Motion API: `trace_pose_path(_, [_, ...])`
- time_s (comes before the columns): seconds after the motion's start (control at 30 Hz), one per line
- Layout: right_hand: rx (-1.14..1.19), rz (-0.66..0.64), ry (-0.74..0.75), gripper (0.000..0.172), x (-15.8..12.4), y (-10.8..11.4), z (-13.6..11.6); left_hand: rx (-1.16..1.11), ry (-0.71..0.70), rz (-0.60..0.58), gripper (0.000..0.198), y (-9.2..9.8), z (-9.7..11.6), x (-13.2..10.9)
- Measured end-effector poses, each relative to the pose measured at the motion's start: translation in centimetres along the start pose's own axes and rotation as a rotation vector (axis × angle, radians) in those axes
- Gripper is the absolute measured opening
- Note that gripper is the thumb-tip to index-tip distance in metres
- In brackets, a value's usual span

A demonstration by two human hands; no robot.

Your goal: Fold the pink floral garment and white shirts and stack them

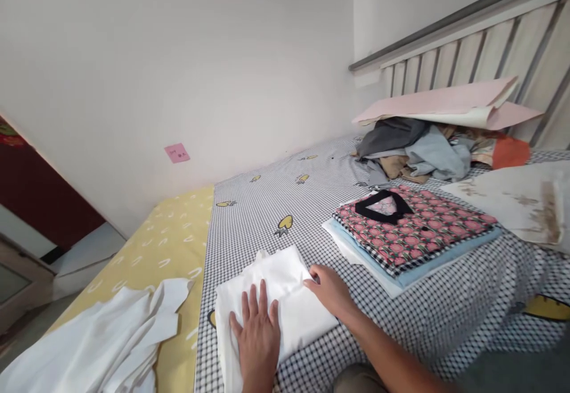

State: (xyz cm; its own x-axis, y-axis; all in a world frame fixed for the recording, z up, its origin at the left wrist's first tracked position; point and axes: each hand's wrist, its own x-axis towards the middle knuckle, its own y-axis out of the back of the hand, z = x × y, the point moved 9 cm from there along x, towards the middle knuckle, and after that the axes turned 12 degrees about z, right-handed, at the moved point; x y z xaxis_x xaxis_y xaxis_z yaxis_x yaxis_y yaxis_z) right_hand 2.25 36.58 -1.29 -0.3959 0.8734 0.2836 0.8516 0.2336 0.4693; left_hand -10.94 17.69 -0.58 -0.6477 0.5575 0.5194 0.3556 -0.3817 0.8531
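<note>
A white garment (307, 322), folded into a rough rectangle, lies on the checked bedsheet in front of me. My left hand (258, 330) rests flat on its left half, fingers spread. At the garment's right edge, my right hand (332, 292) is closed, pinching the fabric between thumb and curled fingers. To the right of that hand sits a stack of folded clothes, topped by a pink floral shirt (431, 233) with a black collar. Light blue fabric (454, 263) and white cloth show beneath it.
Loose white garments (111, 333) lie heaped on the yellow bedding (178, 221) at left. Crumpled clothes (439, 152) sit under a folded pink sheet (427, 101) near the slatted headboard (472, 54). A stained white cloth (512, 194) lies at right. A pink note (177, 152) is on the wall.
</note>
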Motion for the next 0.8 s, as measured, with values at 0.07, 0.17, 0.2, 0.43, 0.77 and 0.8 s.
trace_pose_path(0.07, [0.008, -0.017, -0.021, 0.017, 0.0, -0.2, -0.1, 0.002, -0.003, 0.004, 0.054, 0.0, 0.1, 0.0])
trace_pose_path(0.17, [0.022, -0.039, -0.061, 0.017, -0.1, -0.7, 0.0, 0.008, -0.004, -0.007, 0.054, -0.1, 0.2, -0.1])
trace_pose_path(0.2, [0.022, -0.047, -0.076, 0.016, -0.1, -0.9, 0.1, 0.013, -0.004, -0.006, 0.054, -0.1, 0.2, -0.2])
trace_pose_path(0.43, [-0.044, -0.06, -0.151, 0.023, 0.7, -1.7, 0.7, 0.02, 0.001, -0.017, 0.054, -0.2, 0.1, -0.3])
trace_pose_path(0.77, [-0.313, -0.161, -0.048, 0.051, 2.4, -3.8, 0.6, 0.003, 0.016, 0.041, 0.053, -0.6, -0.2, -0.5])
trace_pose_path(0.8, [-0.371, -0.158, -0.036, 0.055, 2.7, -3.5, 0.7, 0.003, 0.017, 0.04, 0.053, -0.6, -0.2, -0.5])
